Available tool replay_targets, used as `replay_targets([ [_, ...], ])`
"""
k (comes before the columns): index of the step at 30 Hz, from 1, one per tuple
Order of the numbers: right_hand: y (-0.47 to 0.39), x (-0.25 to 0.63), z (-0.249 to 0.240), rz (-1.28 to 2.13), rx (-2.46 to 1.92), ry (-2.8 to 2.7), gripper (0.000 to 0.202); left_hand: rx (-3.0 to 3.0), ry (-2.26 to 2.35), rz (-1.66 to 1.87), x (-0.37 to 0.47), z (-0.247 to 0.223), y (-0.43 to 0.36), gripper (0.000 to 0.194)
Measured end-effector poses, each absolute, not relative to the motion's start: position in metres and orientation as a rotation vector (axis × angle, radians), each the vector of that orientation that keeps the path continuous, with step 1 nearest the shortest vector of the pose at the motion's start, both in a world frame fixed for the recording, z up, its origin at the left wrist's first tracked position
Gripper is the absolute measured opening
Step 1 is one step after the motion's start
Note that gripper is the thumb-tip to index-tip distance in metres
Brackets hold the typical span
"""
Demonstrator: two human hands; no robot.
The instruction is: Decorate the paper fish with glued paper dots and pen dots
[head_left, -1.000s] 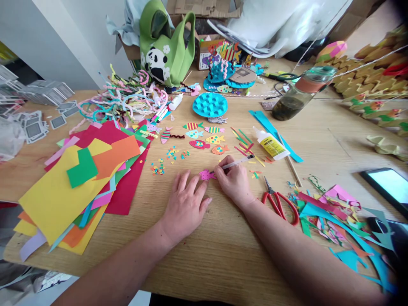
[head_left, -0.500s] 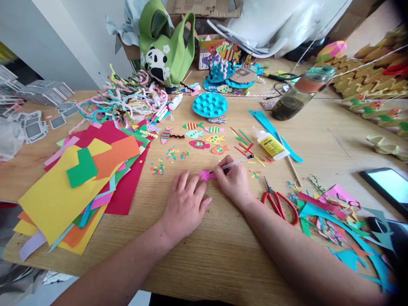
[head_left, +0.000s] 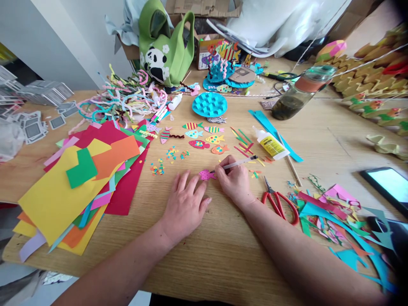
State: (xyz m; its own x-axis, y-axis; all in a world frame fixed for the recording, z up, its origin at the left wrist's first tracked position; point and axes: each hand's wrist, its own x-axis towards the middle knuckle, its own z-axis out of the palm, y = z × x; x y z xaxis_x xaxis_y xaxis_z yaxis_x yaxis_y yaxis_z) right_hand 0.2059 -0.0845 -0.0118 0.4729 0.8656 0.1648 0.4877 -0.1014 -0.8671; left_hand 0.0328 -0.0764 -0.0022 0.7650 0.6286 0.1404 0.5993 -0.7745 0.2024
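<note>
My right hand (head_left: 234,180) grips a slim pen (head_left: 240,162), its tip at the tail side of a small pink paper fish (head_left: 205,174) with dark dots. Fingers spread and flat, my left hand (head_left: 186,202) rests on the table, its fingertips at the fish's left edge. Beyond the hands lie several decorated paper fish, among them an orange one (head_left: 219,149), a red one (head_left: 199,144) and a yellow one (head_left: 215,139). Tiny paper dots (head_left: 157,167) and triangles (head_left: 172,154) sit in little piles to their left.
Red-handled scissors (head_left: 279,206) lie beside my right forearm, near paper scraps (head_left: 338,216). A glue bottle (head_left: 270,143), wooden stick (head_left: 291,165) and drink bottle (head_left: 302,93) are at right. Coloured paper sheets (head_left: 63,199) and pipe cleaners (head_left: 124,100) cover the left. A phone (head_left: 389,187) lies far right.
The pen's upper end has swung slightly to the right in my right hand. My left hand and the pink fish stay where they were.
</note>
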Motion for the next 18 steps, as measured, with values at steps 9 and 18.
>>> replay_targets([
  [9, -0.0853, 0.2061, -0.0108, 0.479, -1.746, -1.185, 0.009, 2.81, 0.988, 0.311, 0.0327, -0.0021, -0.0769, 0.04],
  [18, -0.0858, 0.2068, -0.0115, 0.495, -1.764, -1.211, 0.01, 2.812, 0.986, 0.305, 0.0327, -0.0019, -0.0769, 0.04],
])
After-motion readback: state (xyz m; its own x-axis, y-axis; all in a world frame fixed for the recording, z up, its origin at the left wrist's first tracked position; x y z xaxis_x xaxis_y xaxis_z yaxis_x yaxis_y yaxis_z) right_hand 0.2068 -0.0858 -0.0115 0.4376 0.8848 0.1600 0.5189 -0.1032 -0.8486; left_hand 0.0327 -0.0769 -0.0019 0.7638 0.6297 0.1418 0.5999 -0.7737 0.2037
